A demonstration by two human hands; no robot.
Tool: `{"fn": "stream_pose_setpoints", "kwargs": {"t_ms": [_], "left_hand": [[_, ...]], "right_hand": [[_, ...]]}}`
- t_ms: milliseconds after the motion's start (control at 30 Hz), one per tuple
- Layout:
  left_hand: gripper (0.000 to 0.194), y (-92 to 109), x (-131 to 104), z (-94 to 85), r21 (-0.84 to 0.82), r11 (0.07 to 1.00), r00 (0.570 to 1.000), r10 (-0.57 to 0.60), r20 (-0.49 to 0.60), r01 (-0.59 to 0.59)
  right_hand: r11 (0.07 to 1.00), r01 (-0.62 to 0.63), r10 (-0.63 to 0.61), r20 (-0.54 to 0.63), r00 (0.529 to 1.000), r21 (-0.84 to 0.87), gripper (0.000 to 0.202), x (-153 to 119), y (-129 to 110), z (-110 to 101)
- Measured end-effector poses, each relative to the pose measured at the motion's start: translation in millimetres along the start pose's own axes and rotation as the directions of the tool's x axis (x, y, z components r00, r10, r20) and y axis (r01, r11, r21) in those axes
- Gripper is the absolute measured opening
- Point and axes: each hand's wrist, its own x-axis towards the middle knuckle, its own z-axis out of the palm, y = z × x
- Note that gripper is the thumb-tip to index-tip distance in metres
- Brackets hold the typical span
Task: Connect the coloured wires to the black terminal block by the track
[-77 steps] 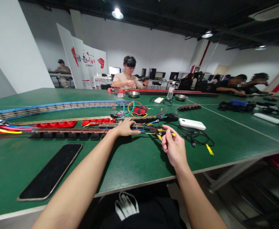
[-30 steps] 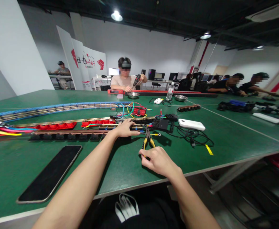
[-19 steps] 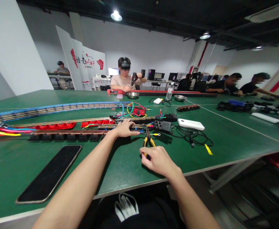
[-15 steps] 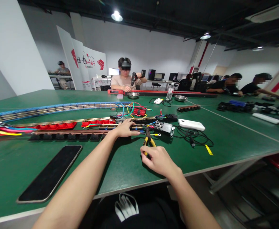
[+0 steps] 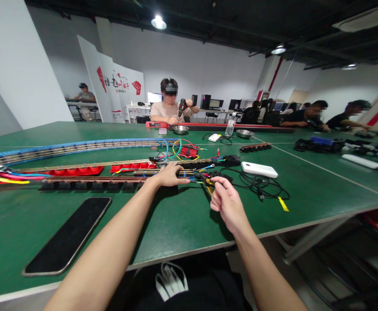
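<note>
My left hand lies palm down on a dark terminal strip with gold rails and coloured wires, pressing its right end. My right hand is lifted just right of it, closed on yellow-handled pliers whose jaws point left at the wire ends by the strip. Most of the pliers are hidden behind my fingers. A small black box with wires sits just beyond.
A black phone lies face up at front left. A white power bank and black cable lie to the right. Blue and red strips stretch left. A person with a drill sits across the green table; others work at right.
My right hand has lifted the pliers off the table and carried them forward and right, up to the wire ends. My left hand has stayed on the strip.
</note>
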Motion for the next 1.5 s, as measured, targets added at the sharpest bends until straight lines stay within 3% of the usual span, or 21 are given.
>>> {"fn": "stream_pose_setpoints", "kwargs": {"t_ms": [133, 333, 433, 567, 733, 867, 933, 1200, 1500], "left_hand": [[0.084, -2.0, 0.5, 1.3, -0.006, 1.0, 1.0, 0.005, -0.011, -0.005], [0.085, -1.6, 0.1, -0.1, 0.001, 1.0, 1.0, 0.01, 0.001, -0.01], [0.085, -0.9, 0.1, -0.7, 0.008, 1.0, 1.0, -0.001, 0.009, 0.001], [0.085, -1.1, 0.8, 0.1, 0.017, 1.0, 1.0, 0.007, 0.006, -0.007], [0.083, -2.5, 1.2, 1.9, 0.008, 1.0, 1.0, 0.019, -0.006, -0.019], [0.083, -3.3, 0.7, 1.8, -0.005, 1.0, 1.0, 0.007, 0.006, -0.007], [0.084, -3.5, 0.4, 1.3, -0.008, 1.0, 1.0, 0.011, 0.006, -0.011], [0.086, -4.2, 1.2, 2.0, 0.004, 1.0, 1.0, 0.029, -0.011, -0.029], [0.085, -2.2, 0.8, 1.4, 0.021, 1.0, 1.0, 0.013, -0.007, -0.013]], "right_hand": [[0.956, -0.014, 0.05, -0.116, 0.992, 0.292, 0.021, 4.4, -5.9, -2.3], [0.846, -0.076, 0.197, -0.176, 0.964, 0.528, 0.012, 9.6, -11.5, -14.9], [0.835, -0.071, 0.199, -0.179, 0.963, 0.546, 0.016, 11.2, -11.5, -19.2], [0.918, -0.074, 0.141, -0.147, 0.979, 0.39, 0.03, 9.7, -6.7, -15.2], [1.0, 0.016, -0.012, -0.186, 0.983, 0.02, 0.048, 4.3, 1.9, -8.1], [0.908, 0.14, -0.214, -0.15, 0.965, -0.396, 0.046, -5.3, 3.2, -6.5], [0.846, 0.193, -0.279, -0.104, 0.955, -0.496, 0.042, -8.4, 2.3, -5.3], [0.797, 0.232, -0.311, -0.05, 0.949, -0.558, 0.034, 5.6, 7.1, -5.7], [0.736, 0.242, -0.189, 0.151, 0.97, -0.632, 0.04, 5.5, 10.8, -11.5]]}}
